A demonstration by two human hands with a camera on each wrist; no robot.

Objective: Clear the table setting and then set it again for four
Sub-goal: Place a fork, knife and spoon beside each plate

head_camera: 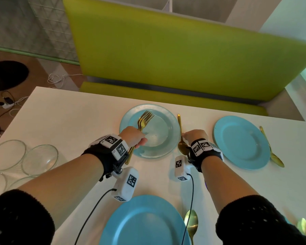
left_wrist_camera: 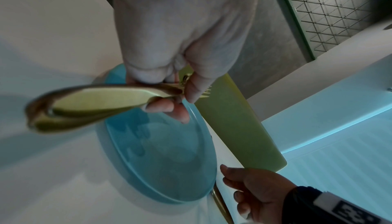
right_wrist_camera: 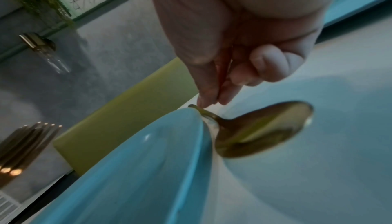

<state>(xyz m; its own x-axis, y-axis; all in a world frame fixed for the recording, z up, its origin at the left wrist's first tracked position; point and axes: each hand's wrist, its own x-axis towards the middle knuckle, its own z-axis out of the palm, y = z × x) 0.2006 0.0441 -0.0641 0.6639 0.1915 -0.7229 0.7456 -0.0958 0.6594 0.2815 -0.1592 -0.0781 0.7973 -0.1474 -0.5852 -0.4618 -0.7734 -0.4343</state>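
At 6 o'clock a blue plate [head_camera: 143,221] is lying bare, a gold spoon [head_camera: 191,222] just right of it. Farther out, the left hand [head_camera: 133,137] is gripping a bundle of gold forks [head_camera: 144,121] over the far blue plate [head_camera: 171,135], which is holding nothing. At its 3 o'clock, the right hand [head_camera: 194,136] is pinching a spoon handle [head_camera: 179,127] lying on the white table [head_camera: 69,117]. No writing is legible.

i'm looking at a dining booth, cafe or home nook i can't tell: a white table [head_camera: 64,110] laid with blue plates [head_camera: 240,142] and gold cutlery, facing a lime-green padded bench [head_camera: 166,55]. loose cables [head_camera: 9,103] trail across the wooden floor.
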